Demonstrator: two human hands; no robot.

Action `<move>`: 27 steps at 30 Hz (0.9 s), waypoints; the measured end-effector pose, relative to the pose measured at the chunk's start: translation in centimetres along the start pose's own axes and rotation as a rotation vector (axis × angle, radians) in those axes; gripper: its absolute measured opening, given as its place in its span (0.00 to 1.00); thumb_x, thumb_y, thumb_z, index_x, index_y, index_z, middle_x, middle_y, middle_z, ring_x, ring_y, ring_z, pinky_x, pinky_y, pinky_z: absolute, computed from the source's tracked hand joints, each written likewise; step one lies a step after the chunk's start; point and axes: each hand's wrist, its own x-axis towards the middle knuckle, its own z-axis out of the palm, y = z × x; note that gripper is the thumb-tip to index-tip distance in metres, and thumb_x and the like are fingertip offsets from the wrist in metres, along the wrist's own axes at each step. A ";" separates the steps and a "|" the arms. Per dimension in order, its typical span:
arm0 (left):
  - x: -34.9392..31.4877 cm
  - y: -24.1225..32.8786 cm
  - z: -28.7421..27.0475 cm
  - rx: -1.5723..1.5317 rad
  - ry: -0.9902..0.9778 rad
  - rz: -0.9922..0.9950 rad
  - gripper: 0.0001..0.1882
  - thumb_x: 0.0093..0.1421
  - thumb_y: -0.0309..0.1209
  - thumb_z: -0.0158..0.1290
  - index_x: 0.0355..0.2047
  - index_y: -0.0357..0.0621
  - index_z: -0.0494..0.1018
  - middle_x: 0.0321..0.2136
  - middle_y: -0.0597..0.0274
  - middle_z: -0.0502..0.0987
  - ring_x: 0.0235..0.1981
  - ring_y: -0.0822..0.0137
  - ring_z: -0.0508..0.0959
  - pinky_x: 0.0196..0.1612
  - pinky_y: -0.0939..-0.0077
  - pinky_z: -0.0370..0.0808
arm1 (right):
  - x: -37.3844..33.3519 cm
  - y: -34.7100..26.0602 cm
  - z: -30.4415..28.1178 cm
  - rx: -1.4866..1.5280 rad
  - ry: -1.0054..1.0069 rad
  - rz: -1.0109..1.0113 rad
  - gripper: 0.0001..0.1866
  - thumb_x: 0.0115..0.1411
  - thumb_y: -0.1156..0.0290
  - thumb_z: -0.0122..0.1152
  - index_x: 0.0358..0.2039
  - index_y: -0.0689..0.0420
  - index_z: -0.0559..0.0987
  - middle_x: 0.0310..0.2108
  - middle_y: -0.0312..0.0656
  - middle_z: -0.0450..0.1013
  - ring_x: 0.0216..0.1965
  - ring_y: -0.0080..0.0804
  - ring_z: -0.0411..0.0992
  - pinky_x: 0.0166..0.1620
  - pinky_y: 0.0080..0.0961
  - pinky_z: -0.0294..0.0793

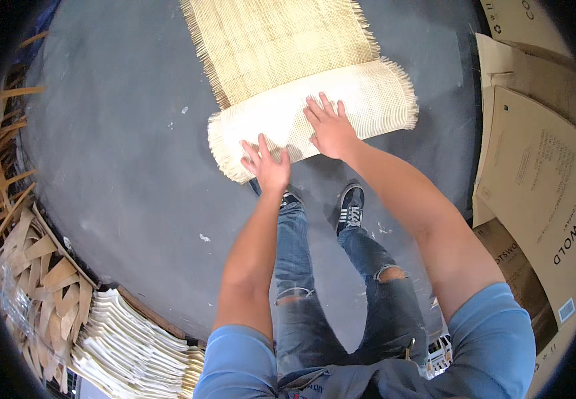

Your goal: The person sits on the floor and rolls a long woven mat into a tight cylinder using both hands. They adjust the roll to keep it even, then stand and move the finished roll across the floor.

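A thick roll of pale woven cane webbing (368, 100) with frayed ends lies across the dark floor in front of my feet. From its far side a flat, yellower stretch of the same webbing (288, 40) runs away to the top of the view. My left hand (271, 169) rests on the near left part of the roll, its fingers spread. Higher up and to the right, my right hand (333, 130) lies on the roll's upper surface with the fingers apart. Neither hand grips the webbing. The underside of the roll is hidden.
Flattened brown cardboard boxes (534, 173) stand along the right side. At lower left are a stack of folded whitish sheets (132, 346) and woven tan strips (48, 286); more orange-brown strips (8, 159) lie above. My shoes (350, 207) stand on the dark grey floor (135, 166) just behind the roll.
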 end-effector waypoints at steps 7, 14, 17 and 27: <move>12.6 3.0 -8.6 -0.058 -0.142 0.308 0.34 0.63 0.40 0.57 0.68 0.46 0.63 0.73 0.45 0.54 0.73 0.44 0.53 0.73 0.49 0.52 | -0.8 -5.2 1.7 0.070 -0.070 0.111 0.47 0.59 0.54 0.67 0.73 0.53 0.57 0.78 0.43 0.39 0.77 0.61 0.37 0.70 0.73 0.43; 14.6 1.6 -12.3 0.020 -0.031 0.374 0.33 0.61 0.35 0.59 0.66 0.46 0.66 0.72 0.47 0.56 0.70 0.38 0.56 0.72 0.51 0.58 | 11.7 -3.4 -4.7 -0.094 0.079 0.126 0.48 0.60 0.52 0.65 0.75 0.51 0.54 0.79 0.42 0.36 0.77 0.59 0.36 0.69 0.76 0.45; 13.3 2.2 -10.6 0.022 -0.094 0.233 0.34 0.59 0.33 0.61 0.66 0.49 0.66 0.74 0.48 0.51 0.71 0.34 0.52 0.72 0.46 0.56 | 16.7 -0.4 -8.7 -0.103 -0.020 0.162 0.47 0.60 0.52 0.64 0.75 0.52 0.54 0.78 0.42 0.39 0.77 0.58 0.37 0.68 0.77 0.45; 26.1 5.1 -12.6 0.125 -0.020 0.088 0.35 0.59 0.42 0.59 0.67 0.50 0.66 0.75 0.43 0.47 0.74 0.29 0.41 0.75 0.44 0.44 | 20.3 -0.2 -15.7 -0.007 -0.123 -0.061 0.45 0.62 0.55 0.62 0.75 0.53 0.54 0.79 0.41 0.40 0.78 0.53 0.33 0.71 0.73 0.37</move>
